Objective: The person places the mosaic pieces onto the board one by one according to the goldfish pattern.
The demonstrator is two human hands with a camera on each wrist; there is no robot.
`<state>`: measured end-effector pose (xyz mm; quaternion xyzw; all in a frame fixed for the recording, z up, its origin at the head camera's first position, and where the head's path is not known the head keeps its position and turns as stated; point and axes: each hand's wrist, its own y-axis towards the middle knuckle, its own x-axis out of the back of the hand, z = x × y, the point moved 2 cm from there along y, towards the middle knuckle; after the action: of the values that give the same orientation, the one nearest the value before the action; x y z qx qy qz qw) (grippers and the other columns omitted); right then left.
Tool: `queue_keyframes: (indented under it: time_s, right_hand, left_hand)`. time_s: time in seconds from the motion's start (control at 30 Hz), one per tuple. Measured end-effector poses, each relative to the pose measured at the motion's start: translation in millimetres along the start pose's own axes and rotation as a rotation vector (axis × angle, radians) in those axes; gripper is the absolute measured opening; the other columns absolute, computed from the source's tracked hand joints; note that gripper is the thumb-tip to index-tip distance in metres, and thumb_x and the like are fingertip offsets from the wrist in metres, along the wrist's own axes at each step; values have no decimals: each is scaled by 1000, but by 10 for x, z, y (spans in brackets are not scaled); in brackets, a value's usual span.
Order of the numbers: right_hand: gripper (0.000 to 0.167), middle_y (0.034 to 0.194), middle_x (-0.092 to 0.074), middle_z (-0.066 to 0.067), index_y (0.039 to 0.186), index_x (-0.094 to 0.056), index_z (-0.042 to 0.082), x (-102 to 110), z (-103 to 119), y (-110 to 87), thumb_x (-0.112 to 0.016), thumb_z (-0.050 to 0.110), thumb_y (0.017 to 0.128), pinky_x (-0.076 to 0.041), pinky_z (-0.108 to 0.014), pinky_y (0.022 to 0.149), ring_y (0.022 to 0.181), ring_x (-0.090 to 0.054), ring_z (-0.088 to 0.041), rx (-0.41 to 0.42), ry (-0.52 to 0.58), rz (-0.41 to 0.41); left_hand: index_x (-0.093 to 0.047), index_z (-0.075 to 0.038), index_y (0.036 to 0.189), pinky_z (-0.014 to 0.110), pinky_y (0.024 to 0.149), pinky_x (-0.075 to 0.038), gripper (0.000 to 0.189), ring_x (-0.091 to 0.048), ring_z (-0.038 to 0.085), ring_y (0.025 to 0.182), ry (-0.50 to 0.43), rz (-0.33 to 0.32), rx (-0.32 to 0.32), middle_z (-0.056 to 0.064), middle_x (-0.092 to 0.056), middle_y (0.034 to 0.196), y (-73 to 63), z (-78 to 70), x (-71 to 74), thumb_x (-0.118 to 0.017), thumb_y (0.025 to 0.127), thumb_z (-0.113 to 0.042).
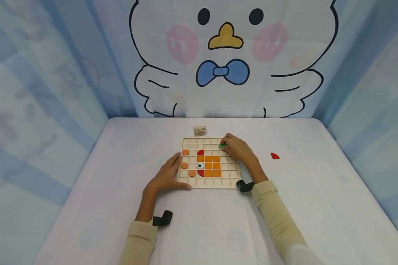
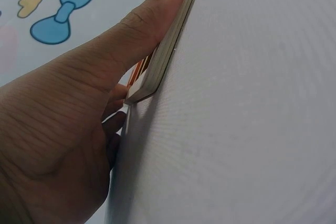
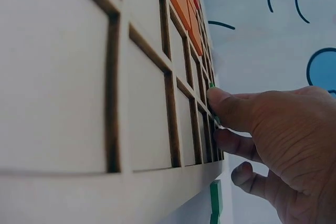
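Note:
A wooden grid board point(image 1: 229, 182) lies flat on the table, with orange squares point(image 1: 208, 165), orange discs point(image 1: 184, 152), red quarter-circle pieces point(image 1: 200, 173) and a round eye piece point(image 1: 200, 165) in its cells. My left hand point(image 1: 167, 175) holds the board's near left corner, thumb along the front edge and fingers along the left side. In the left wrist view the thumb point(image 2: 157, 11) lies against the board's edge. My right hand point(image 1: 237, 148) pinches a green piece point(image 1: 222, 146) at the far right cells. In the right wrist view the fingers hide most of that piece.
A small patterned card point(image 1: 200, 131) lies behind the board. One loose red quarter-circle point(image 1: 275, 156) sits on the table to the right. Green pieces point(image 3: 216, 198) show beyond the board's edge in the right wrist view. A printed curtain point(image 1: 225, 99) stands behind the table.

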<state>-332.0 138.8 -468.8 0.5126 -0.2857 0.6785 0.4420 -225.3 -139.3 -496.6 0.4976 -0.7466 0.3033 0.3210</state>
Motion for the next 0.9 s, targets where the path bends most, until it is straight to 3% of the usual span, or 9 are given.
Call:
queue_keyframes:
  time_s: [0.9]
  right_hand:
    - [30, 118, -59, -9, 117, -65, 3, 9, -9, -38, -65, 22, 95, -51, -41, 96, 103, -60, -24, -15, 66, -17]
  left_hand:
    - [-13, -8, 157, 51, 121, -22, 128, -12, 32, 152, -9, -7, -5, 10, -7, 166, -7, -18, 1, -86, 63, -57]
